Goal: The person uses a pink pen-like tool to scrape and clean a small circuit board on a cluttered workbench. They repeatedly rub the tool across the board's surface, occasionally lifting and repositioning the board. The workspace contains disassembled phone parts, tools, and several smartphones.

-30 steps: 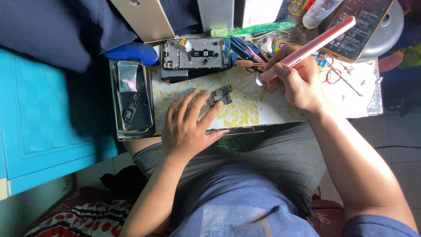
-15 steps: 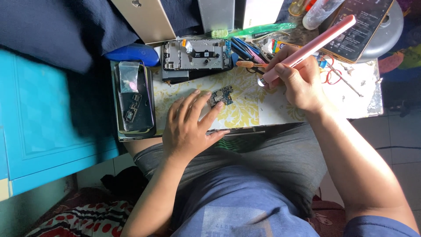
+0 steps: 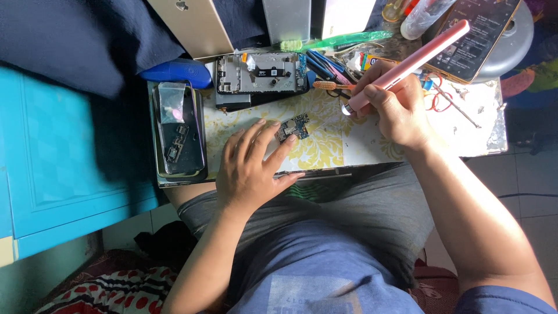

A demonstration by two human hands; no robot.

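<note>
My left hand lies flat on a small work board covered with yellow-patterned paper, fingers spread, fingertips touching a small dark circuit board. My right hand grips a long pink pen-shaped tool, its metal tip pointing down-left, a short way right of the circuit board and not touching it. An opened phone chassis with exposed parts lies just beyond the circuit board.
A dark phone with small parts on it lies at the board's left edge. Tweezers, blue tools and an orange toothbrush crowd the back. Other phones, a green tool, a bottle and a grey stand sit farther back. A blue cabinet stands left.
My right hand and the pink tool have shifted slightly; the tip stays near the circuit board. My left hand has not moved.
</note>
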